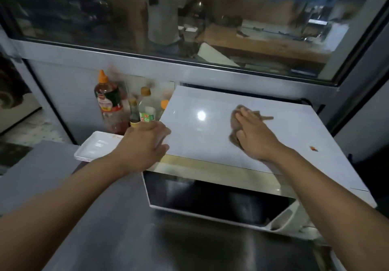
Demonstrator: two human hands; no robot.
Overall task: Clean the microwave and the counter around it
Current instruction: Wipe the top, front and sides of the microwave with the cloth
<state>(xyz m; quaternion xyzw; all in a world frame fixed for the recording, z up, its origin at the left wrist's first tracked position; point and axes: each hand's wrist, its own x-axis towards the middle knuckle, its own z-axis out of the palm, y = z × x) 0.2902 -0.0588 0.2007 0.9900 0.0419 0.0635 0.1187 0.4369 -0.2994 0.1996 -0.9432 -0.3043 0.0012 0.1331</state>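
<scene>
A white microwave [210,127] with a dark glass door stands on the steel counter [117,228], its flat top facing me. My right hand [254,134] lies flat on a brown cloth [237,123] and presses it onto the top's right half. A strip of the cloth sticks out beyond the fingertips. My left hand [147,142] rests on the microwave's front left corner, fingers lying over the top edge. Motion blur softens both hands.
Several sauce bottles [109,104] stand against the wall left of the microwave. White rectangular trays [94,146] are stacked in front of them. A glass window runs above, with a person visible behind it. A small sticker [313,148] sits on the microwave's right side.
</scene>
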